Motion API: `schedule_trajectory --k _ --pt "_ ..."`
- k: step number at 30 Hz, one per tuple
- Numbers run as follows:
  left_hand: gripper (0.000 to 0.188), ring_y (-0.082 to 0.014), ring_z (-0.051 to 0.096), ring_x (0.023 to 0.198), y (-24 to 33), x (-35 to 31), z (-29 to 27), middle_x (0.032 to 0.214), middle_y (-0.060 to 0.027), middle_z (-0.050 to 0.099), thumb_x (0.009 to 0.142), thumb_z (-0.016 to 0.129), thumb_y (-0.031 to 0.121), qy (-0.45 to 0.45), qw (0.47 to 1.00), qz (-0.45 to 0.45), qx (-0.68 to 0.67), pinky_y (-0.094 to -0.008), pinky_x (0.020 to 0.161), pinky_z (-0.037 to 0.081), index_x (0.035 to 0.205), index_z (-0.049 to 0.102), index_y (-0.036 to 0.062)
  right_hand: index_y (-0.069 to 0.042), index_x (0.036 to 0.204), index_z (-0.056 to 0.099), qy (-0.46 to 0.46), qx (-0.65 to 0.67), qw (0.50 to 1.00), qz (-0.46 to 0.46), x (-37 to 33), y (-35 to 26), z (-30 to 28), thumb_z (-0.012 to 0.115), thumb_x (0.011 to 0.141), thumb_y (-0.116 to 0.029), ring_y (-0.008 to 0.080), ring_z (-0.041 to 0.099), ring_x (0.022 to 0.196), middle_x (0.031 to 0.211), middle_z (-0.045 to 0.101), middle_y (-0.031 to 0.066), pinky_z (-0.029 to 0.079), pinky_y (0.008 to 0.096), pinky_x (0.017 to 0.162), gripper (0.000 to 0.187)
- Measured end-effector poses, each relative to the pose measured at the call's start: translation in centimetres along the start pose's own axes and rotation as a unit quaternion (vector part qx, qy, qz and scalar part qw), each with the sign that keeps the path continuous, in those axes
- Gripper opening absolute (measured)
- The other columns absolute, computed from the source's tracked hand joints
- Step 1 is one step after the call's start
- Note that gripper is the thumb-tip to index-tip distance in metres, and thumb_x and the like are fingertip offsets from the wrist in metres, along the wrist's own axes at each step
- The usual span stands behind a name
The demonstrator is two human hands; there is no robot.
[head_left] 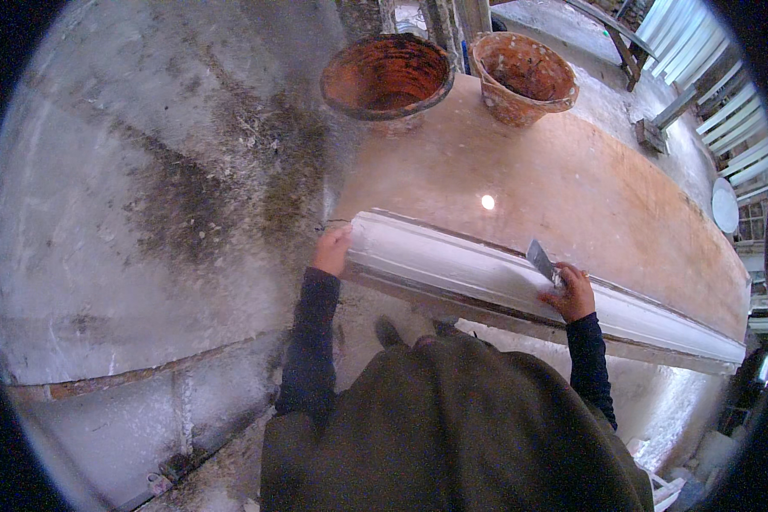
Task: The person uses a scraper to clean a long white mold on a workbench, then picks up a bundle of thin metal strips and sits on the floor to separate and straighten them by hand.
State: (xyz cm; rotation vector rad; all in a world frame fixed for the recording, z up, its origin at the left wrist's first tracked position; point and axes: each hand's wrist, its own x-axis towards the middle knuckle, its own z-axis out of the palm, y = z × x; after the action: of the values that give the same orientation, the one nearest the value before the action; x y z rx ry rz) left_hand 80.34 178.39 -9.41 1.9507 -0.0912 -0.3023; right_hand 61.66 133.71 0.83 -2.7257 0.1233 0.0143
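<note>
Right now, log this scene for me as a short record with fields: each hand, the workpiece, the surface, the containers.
Left hand: at the left end of the long white molding
Right hand: holding a scraper with a flat grey blade, over the molding
Workpiece: the molding, lying along the near edge of the table
Surface: brownish table
Containers: left bucket and right bucket, orange-brown and stained, at the table's far end

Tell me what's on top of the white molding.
The right hand, holding a scraper, is over the molding; the left hand is at its left end. Whatever the hands cover cannot be seen.
</note>
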Motion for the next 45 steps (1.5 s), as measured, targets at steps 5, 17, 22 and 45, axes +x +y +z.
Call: schedule_trajectory --k 5,17,22,45 --pt "0.028 -0.0116 0.051 0.086 3.5 -1.0 -0.2 0.098 -0.0005 0.055 0.082 0.051 0.017 -0.037 0.968 -0.103 -0.226 -0.0224 0.07 0.041 0.107 0.053 0.0046 -0.006 0.093 0.055 0.031 -0.052 0.995 -0.084 0.7 1.4 0.9 0.068 0.062 -0.033 0.0286 0.051 0.091 0.095 0.056 0.0098 0.04 0.0391 0.078 0.044" --pt "0.031 -0.0081 0.052 0.075 1.3 -0.9 0.1 0.092 0.0001 0.057 0.079 0.055 0.015 0.018 0.998 -0.026 -0.052 -0.0201 0.065 0.041 0.108 0.053 0.005 -0.006 0.086 0.049 -0.092 0.058 0.992 0.065 3.7 4.2 0.3 0.064 0.067 -0.028 0.0387 0.053 0.071 0.071 0.055 0.02 0.041 0.0417 0.058 0.033" --pt "0.028 -0.0108 0.053 0.083 3.5 -2.1 1.5 0.095 -0.0025 0.058 0.078 0.055 0.014 0.021 0.997 -0.078 0.01 -0.0233 0.07 0.042 0.104 0.056 0.0044 -0.007 0.085 0.049 -0.096 0.053 0.99 0.088 3.5 5.7 0.4 0.065 0.064 -0.026 0.0388 0.053 0.071 0.071 0.055 0.019 0.042 0.0414 0.058 0.033" --pt "0.03 -0.0139 0.058 0.077 3.8 -0.5 1.9 0.081 -0.0072 0.061 0.06 0.063 0.002 0.108 0.994 -0.034 0.004 -0.0255 0.071 0.045 0.089 0.061 0.0003 -0.005 0.081 0.049 -0.044 -0.019 0.998 0.046 3.7 3.5 0.4 0.062 0.063 -0.019 0.0368 0.054 0.07 0.071 0.055 0.0188 0.042 0.0428 0.058 0.026"
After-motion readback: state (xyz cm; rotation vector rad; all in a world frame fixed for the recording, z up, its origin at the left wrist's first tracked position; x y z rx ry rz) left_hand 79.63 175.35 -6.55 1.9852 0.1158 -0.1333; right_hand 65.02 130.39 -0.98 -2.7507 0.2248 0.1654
